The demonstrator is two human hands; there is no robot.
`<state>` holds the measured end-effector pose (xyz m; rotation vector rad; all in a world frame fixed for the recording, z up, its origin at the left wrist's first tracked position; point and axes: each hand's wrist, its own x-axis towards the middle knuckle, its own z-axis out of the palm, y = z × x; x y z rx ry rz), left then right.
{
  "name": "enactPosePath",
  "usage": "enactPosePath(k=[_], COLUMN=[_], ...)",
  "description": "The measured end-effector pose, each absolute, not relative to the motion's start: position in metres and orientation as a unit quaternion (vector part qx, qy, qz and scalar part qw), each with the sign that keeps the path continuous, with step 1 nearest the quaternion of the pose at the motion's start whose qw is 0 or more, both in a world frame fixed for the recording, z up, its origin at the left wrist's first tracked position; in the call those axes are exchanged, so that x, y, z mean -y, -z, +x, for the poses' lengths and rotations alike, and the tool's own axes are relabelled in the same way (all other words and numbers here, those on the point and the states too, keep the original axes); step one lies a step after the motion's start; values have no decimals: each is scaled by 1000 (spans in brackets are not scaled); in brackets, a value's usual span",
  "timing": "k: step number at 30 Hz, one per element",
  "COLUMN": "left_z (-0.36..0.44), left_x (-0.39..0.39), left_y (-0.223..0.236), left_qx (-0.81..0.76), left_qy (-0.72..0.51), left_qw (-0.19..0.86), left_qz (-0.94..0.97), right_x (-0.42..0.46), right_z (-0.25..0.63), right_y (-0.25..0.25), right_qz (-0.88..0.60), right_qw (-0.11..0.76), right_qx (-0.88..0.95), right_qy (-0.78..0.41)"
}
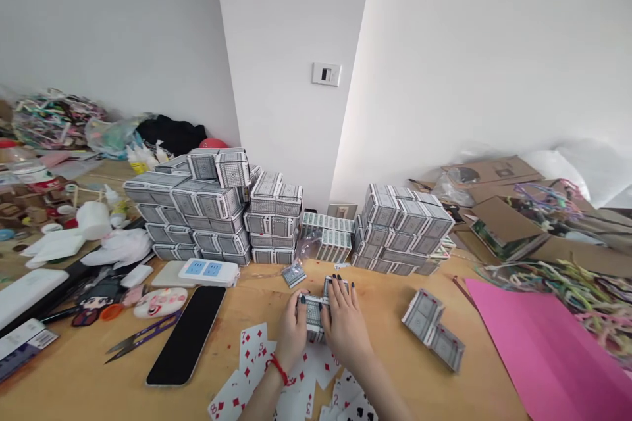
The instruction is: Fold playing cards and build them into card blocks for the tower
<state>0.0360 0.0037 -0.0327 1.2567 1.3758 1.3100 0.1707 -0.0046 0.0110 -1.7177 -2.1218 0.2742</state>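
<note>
My left hand (293,332), with a red string bracelet at the wrist, grips the left side of a grey-patterned block of folded playing cards (314,317). My right hand (345,316) holds the same piece from the right; its fingers lie over the far part and its thumb sits near the middle. The piece rests low over the table, its underside hidden. Loose playing cards (254,345), face up, lie beneath and around my forearms. More cards (348,401) are at the near edge. A separate folded-card block (434,329) lies to the right.
Stacks of card blocks stand at the back left (197,210), middle (276,217) and right (402,227). A black phone (187,335), scissors (143,335) and a power strip (210,271) lie left. Pink paper (543,348), cardboard boxes (508,227) and coloured cords (582,316) occupy the right.
</note>
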Motion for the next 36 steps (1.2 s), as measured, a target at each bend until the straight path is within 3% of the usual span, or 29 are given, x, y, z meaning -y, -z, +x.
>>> enactPosePath(k=[9, 14, 19, 24, 28, 31, 34, 36], left_z=[37, 37, 37, 38, 37, 36, 35, 35], left_x=[-4, -4, -1, 0, 1, 1, 0, 0], left_y=[30, 30, 31, 36, 36, 34, 34, 34], left_qx=[-550, -553, -545, -537, -539, -534, -528, -527], left_qy=[-522, -522, -531, -532, -532, -528, -525, -525], left_qw=[426, 419, 407, 405, 402, 403, 410, 412], left_qz=[493, 496, 505, 514, 515, 523, 526, 526], right_x=[1, -9, -8, -8, -8, 1, 10, 12], right_z=[170, 156, 165, 191, 199, 190, 177, 173], right_y=[-31, -34, -20, -26, -49, -45, -26, -19], right_qz=[-587, -587, -577, -587, -619, -622, -592, -593], right_qw=[125, 135, 198, 371, 428, 335, 190, 148], right_qx=[798, 796, 779, 675, 636, 702, 778, 785], right_qy=[-56, -58, -141, -251, -169, -87, -91, -101])
